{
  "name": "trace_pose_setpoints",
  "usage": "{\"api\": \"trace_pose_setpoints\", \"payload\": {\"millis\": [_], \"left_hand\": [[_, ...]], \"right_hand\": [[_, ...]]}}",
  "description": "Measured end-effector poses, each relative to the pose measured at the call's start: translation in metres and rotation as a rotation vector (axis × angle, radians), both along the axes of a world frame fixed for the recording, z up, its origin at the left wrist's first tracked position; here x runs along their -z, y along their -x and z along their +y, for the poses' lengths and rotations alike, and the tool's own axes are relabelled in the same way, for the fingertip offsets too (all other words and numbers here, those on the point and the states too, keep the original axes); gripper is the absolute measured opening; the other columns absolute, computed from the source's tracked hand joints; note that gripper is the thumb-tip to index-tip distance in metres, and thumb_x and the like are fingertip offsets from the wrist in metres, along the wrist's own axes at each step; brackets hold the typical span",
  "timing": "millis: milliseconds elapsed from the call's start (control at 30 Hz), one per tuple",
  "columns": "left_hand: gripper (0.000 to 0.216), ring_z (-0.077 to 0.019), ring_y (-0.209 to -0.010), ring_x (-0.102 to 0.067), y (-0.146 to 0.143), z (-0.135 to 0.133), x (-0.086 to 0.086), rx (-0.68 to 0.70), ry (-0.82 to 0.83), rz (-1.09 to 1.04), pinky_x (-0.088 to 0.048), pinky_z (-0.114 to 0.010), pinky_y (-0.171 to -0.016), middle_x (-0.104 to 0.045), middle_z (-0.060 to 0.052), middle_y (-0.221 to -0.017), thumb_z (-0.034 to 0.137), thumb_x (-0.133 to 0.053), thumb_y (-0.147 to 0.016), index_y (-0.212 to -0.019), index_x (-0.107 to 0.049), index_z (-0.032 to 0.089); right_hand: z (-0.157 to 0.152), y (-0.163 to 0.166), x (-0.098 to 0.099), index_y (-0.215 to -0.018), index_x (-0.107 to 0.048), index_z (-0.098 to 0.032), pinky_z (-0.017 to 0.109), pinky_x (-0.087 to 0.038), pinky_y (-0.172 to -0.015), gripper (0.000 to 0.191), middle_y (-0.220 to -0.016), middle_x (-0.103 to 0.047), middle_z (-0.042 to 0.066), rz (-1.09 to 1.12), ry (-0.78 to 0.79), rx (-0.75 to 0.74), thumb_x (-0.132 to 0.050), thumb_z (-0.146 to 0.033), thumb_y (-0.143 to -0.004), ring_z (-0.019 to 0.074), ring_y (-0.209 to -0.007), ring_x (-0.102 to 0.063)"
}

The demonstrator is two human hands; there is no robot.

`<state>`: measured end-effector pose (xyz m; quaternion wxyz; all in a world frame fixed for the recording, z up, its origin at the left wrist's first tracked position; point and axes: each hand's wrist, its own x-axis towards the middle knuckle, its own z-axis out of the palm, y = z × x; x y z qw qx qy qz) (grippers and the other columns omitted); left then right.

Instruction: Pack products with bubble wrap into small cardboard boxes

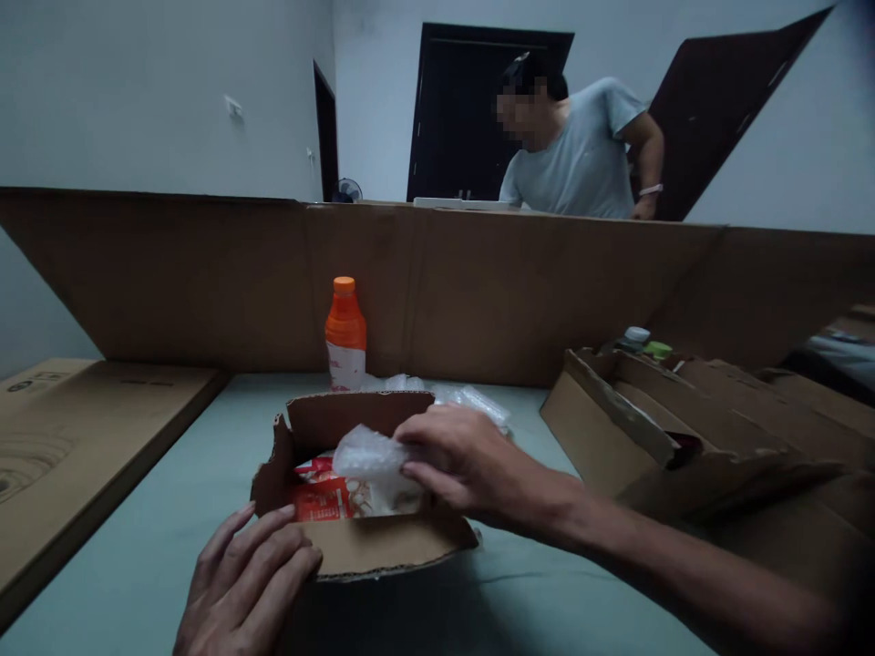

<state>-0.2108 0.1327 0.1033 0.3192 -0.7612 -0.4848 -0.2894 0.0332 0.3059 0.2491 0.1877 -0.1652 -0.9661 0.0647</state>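
Observation:
A small open cardboard box [383,545] stands on the table in front of me, its cut edges ragged. Inside lie red-and-white printed packets [321,499], partly covered. My right hand [455,456] reaches over the box's right side, with thumb and fingers pinched on a piece of clear bubble wrap [369,453] above the packets. At the box's front left corner rests my left hand [250,574], fingers stretched out against the cardboard and its thumb hidden.
Behind the box stand an orange-capped bottle [345,333] and more bubble wrap [478,401]. A larger carton [615,428] with bottle caps showing is at right. Flat cardboard [102,437] lies left. A cardboard partition [512,292] crosses the back; a person [574,155] stands beyond.

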Motion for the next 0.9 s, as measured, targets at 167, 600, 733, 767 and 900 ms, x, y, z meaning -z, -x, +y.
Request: {"api": "trace_pose_setpoints", "payload": {"millis": [167, 600, 733, 767, 900], "left_hand": [[0.027, -0.0248, -0.124, -0.057, 0.001, 0.003, -0.001, 0.025, 0.011, -0.034, -0.028, -0.047, -0.121, -0.075, -0.005, -0.11, 0.018, -0.062, -0.087, -0.112, -0.069, 0.021], [0.062, -0.0256, -0.13, -0.053, -0.016, -0.005, -0.012, -0.184, -0.061, -0.629, -0.038, -0.042, -0.116, -0.054, -0.008, -0.14, 0.018, -0.069, -0.083, -0.14, -0.05, 0.03], [0.059, -0.0304, -0.135, -0.051, -0.004, -0.01, 0.02, -0.242, 0.274, -1.185, -0.041, -0.05, -0.116, -0.049, -0.006, -0.151, 0.044, -0.063, -0.088, -0.144, -0.047, 0.034], [0.063, -0.0319, -0.134, -0.052, -0.001, -0.009, 0.03, -0.223, 0.353, -1.322, -0.042, -0.051, -0.115, -0.049, -0.006, -0.153, 0.049, -0.065, -0.085, -0.143, -0.048, 0.034], [0.085, -0.0355, -0.131, -0.056, -0.001, 0.006, 0.047, -0.116, 0.527, -1.674, -0.051, -0.046, -0.107, -0.055, -0.012, -0.147, 0.06, -0.076, -0.071, -0.144, -0.049, 0.026]], "right_hand": [[-0.003, 0.051, 0.009, -0.079, -0.071, -0.018, 0.028, -0.033, -0.061, 0.009, -0.069, -0.07, 0.001, -0.514, -0.009, -0.091, -0.068, -0.02, -0.087, 0.0143, -0.064, -0.058], [0.011, 0.011, 0.005, -0.1, -0.075, -0.018, 0.028, -0.05, -0.076, 0.018, -0.097, -0.078, 0.006, -0.073, 0.101, -0.067, -0.06, -0.024, -0.093, 0.0185, -0.087, -0.071], [-0.003, -0.075, 0.038, -0.09, -0.076, -0.02, 0.028, -0.055, -0.071, 0.026, -0.088, -0.078, 0.006, 0.377, 0.251, 0.434, -0.056, -0.037, -0.095, 0.0194, -0.08, -0.072], [-0.008, -0.085, 0.056, -0.092, -0.076, -0.021, 0.029, -0.056, -0.068, 0.027, -0.09, -0.078, 0.007, 0.395, 0.303, 0.505, -0.058, -0.04, -0.092, 0.0207, -0.08, -0.072], [-0.022, -0.061, 0.13, -0.131, -0.065, -0.017, 0.038, -0.059, -0.082, 0.054, -0.126, -0.07, 0.014, 0.402, 0.487, 0.457, -0.062, -0.037, -0.081, 0.0282, -0.108, -0.068]]}}
